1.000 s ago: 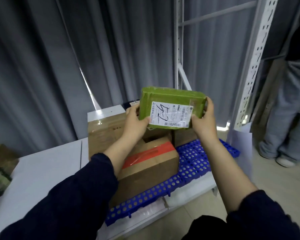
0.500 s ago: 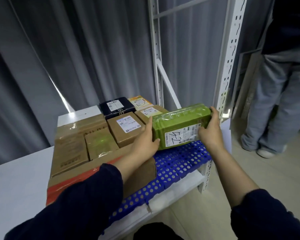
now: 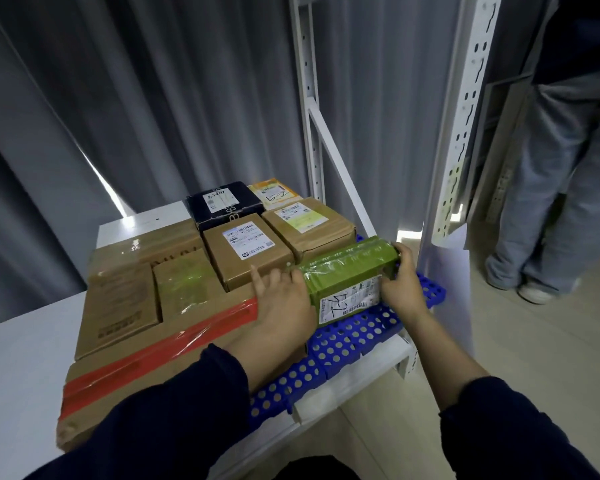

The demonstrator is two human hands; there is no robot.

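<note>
Resting on a blue perforated plastic mat (image 3: pixel 343 341) that covers a white metal shelf (image 3: pixel 347 393), the green film-wrapped rectangular parcel (image 3: pixel 347 275) lies with its white label facing the camera. Grey curtains (image 3: pixel 153 98) hang behind, and a white slotted upright (image 3: pixel 461 133) rises at 1 o'clock. The left grip (image 3: pixel 284 306) presses flat, fingers straight, against the parcel's 9 o'clock end. The right grip (image 3: pixel 400 289) curls around its 3 o'clock end. Two labelled brown cartons (image 3: pixel 250 258) touch the parcel at 11 o'clock, and a large red-taped carton (image 3: pixel 153 358) sits at 8 o'clock beside a white desk (image 3: pixel 14 375).
</note>
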